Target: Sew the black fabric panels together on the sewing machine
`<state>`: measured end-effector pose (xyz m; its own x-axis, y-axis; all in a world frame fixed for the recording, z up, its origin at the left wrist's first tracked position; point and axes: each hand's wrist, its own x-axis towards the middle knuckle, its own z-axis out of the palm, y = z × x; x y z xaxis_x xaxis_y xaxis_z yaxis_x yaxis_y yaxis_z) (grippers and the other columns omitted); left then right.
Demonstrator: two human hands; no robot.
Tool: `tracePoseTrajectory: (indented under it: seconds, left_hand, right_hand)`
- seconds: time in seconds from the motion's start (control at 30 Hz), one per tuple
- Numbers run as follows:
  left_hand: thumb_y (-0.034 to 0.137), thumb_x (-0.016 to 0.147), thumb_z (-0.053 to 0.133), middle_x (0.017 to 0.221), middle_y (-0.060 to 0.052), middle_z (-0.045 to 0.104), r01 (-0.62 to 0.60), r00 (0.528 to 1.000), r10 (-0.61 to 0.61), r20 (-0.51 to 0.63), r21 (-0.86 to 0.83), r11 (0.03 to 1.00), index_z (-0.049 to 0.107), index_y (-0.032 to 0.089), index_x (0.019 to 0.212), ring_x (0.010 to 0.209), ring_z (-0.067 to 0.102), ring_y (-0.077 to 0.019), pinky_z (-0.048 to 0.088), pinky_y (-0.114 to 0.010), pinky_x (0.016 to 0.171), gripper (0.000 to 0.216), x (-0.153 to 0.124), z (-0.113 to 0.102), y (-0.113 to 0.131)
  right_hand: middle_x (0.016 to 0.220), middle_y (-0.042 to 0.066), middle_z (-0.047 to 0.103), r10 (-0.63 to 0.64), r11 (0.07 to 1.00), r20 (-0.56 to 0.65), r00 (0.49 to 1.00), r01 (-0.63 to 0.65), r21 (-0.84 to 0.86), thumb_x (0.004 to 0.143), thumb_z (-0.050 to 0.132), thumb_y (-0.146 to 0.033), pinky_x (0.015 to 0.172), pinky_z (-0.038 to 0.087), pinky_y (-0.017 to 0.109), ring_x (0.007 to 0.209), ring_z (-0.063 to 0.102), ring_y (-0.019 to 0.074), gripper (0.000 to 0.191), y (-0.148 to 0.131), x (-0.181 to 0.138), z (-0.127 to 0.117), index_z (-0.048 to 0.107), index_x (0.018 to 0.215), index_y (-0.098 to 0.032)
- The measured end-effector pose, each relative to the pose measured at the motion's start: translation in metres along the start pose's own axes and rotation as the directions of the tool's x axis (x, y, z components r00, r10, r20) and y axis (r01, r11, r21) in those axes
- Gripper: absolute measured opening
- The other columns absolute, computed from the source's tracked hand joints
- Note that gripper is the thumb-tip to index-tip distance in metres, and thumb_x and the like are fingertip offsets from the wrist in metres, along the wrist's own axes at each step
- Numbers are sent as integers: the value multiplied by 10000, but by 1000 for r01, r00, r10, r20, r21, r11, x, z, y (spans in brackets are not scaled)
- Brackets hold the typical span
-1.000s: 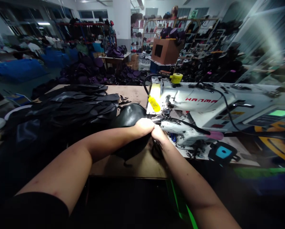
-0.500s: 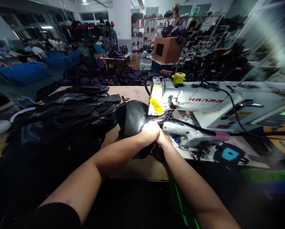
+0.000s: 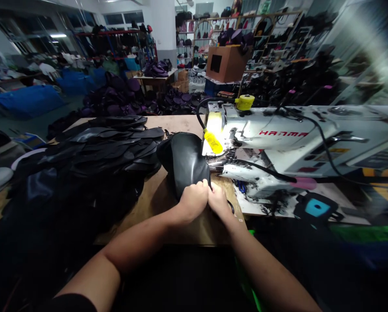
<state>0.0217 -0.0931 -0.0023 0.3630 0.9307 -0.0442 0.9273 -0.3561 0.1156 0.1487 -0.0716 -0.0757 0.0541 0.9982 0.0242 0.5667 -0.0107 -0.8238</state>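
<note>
A black leather-like bag piece, rounded and hollow-looking, stands against the needle end of a white sewing machine marked HANMA. My left hand is closed on the lower right edge of this piece. Close beside it, my right hand pinches the same edge, with a thin dark strip or cord looping out by its wrist. What lies between the fingertips is mostly hidden. A yellow lamp lights the needle area, just above and right of the piece.
Stacked black cut pieces cover the left side of the wooden table. The machine's narrow arm juts out right of my hands. A black pad with a blue centre lies at the right. Behind are a cardboard box and purple bags.
Both hands have come down and toward me, away from the needle area, along the piece's edge. The piece now shows more of its front and looks more upright.
</note>
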Motion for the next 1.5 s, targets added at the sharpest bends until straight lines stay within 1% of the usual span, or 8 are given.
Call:
tracePoseTrajectory:
  seconds: [0.13, 0.33, 0.43, 0.53, 0.7, 0.9, 1.17, 1.5]
  left_hand:
    - [142, 1014, 372, 1006, -134, 694, -97, 995, 98, -15, 6, 995, 629, 84, 1153, 847, 707, -247, 552, -330, 672, 298, 3, 1, 4]
    - [176, 968, 475, 977, -160, 716, -147, 989, 147, 0, 11, 989, 706, 83, 1002, 878, 690, -265, 551, -369, 757, 252, 37, -19, -9]
    - [214, 979, 477, 1052, -162, 683, -138, 989, 140, -47, 28, 990, 712, 111, 1041, 975, 640, -280, 544, -376, 786, 264, 44, -20, -15]
    - [248, 1013, 427, 1205, -153, 610, -42, 985, 49, -165, 44, 998, 686, 182, 1174, 1083, 554, -289, 535, -346, 775, 311, 44, -11, -20]
    - [246, 1037, 381, 1289, -148, 559, 12, 975, -1, -220, 48, 999, 472, 251, 1487, 1076, 531, -276, 541, -339, 766, 459, 42, 5, -27]
    - [200, 1053, 339, 1144, -149, 604, -143, 979, 162, -126, 142, 979, 631, 124, 1164, 984, 587, -251, 531, -338, 751, 322, 47, -3, -38]
    - [205, 1049, 393, 1118, -116, 630, -414, 890, 448, -86, 265, 871, 643, 127, 1143, 957, 622, -234, 514, -341, 782, 278, 60, -17, -62]
    - [260, 1032, 487, 994, -111, 688, -418, 887, 442, -132, 179, 891, 678, 114, 1070, 870, 677, -235, 515, -330, 725, 243, 77, -11, -60]
  right_hand:
    - [713, 67, 639, -20, 998, 4, 1000, 21, -59, 931, 400, -384, 640, 403, 323, 681, 556, 221, 295, 0, -19, 1, 521, 708, -235]
    - [772, 70, 678, 3, 1000, -6, 1000, -3, -30, 883, 439, -283, 657, 401, 305, 737, 571, 210, 205, -9, 7, 0, 550, 727, -211]
    - [749, 60, 659, -7, 1000, -33, 999, 7, -27, 869, 437, -253, 652, 403, 294, 698, 542, 188, 205, -14, 26, 0, 501, 679, -213]
    - [724, 46, 642, -34, 999, -65, 997, 31, -37, 862, 433, -243, 660, 404, 285, 686, 521, 177, 206, -21, 43, -2, 491, 666, -215]
    - [738, 58, 647, -32, 998, -123, 992, 25, -56, 845, 432, -224, 685, 407, 299, 682, 507, 180, 194, -32, 60, -3, 485, 658, -218]
    - [604, 30, 559, 96, 995, -224, 970, -101, -12, 850, 476, -207, 625, 369, 301, 597, 442, 167, 309, -35, 46, 6, 372, 561, -240]
    - [607, 15, 597, 107, 992, -201, 974, -92, 86, 907, 478, -261, 622, 365, 283, 623, 510, 162, 301, -42, 34, 13, 484, 609, -218]
    - [548, 16, 593, 91, 982, -155, 984, -63, 177, 859, 542, -234, 621, 364, 285, 578, 503, 152, 321, -37, 54, 3, 545, 541, -199]
